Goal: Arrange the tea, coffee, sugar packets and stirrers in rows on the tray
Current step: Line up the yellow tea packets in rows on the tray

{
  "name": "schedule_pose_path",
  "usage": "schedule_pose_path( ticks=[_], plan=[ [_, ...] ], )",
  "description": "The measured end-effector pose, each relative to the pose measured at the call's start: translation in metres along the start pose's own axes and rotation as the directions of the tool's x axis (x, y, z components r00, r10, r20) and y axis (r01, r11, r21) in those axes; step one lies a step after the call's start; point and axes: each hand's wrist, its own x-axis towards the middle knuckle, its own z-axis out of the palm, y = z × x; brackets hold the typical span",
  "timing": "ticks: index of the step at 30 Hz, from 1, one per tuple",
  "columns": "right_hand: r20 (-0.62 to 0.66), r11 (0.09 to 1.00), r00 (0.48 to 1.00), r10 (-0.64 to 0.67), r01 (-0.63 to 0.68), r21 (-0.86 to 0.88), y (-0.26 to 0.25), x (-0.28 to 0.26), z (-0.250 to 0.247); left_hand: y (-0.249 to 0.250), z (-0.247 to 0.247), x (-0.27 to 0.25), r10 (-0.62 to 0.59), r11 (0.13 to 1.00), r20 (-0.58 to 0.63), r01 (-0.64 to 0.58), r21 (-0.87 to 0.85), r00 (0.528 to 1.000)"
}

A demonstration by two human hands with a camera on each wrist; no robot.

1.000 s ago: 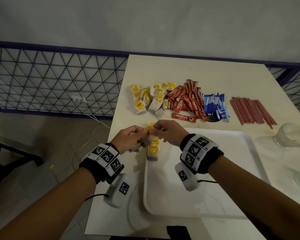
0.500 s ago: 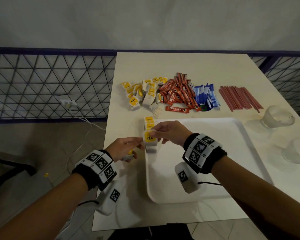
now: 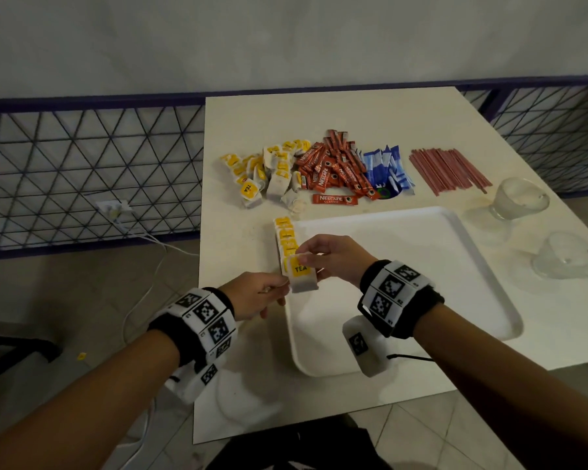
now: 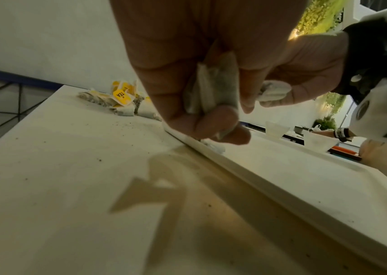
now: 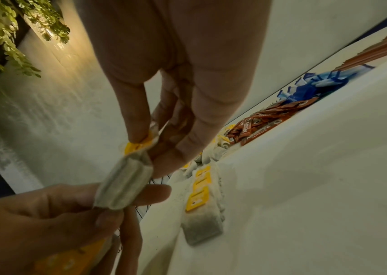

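Note:
A white tray (image 3: 421, 273) lies on the table, with a short row of tea bags (image 3: 286, 235) along its left edge. My right hand (image 3: 302, 258) pinches a tea bag (image 3: 299, 273) with a yellow TEA tag by its top, at the near end of that row. In the right wrist view this tea bag (image 5: 126, 184) hangs from the fingertips above the row of tea bags (image 5: 201, 188). My left hand (image 3: 280, 289) is just left of it, touching its lower end. It grips a few more tea bags (image 4: 211, 93) in its curled fingers.
Beyond the tray lie four piles: loose tea bags (image 3: 265, 171), red coffee sticks (image 3: 336, 167), blue sugar packets (image 3: 387, 167) and reddish stirrers (image 3: 448, 171). Two glasses (image 3: 520, 198) (image 3: 567, 256) stand right of the tray. The table's left edge is close to my left hand.
Both hands have come nearer to me along the tray's left edge. The right hand now holds one tea bag, tag up, at the row's near end.

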Motion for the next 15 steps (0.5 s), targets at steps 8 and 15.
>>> schedule_pose_path(
  ticks=[8, 15],
  plan=[
    [-0.056, 0.996, 0.997, 0.057, -0.053, 0.074, 0.008, -0.004, 0.000, -0.011, -0.006, -0.004, -0.083, 0.996, 0.017, 0.083, 0.013, 0.996],
    [-0.045, 0.998, 0.997, 0.058, -0.058, 0.017, 0.014, -0.002, -0.002, -0.030, -0.028, -0.008, -0.167, 0.985, -0.127, 0.162, -0.051, 0.978]
  ],
)
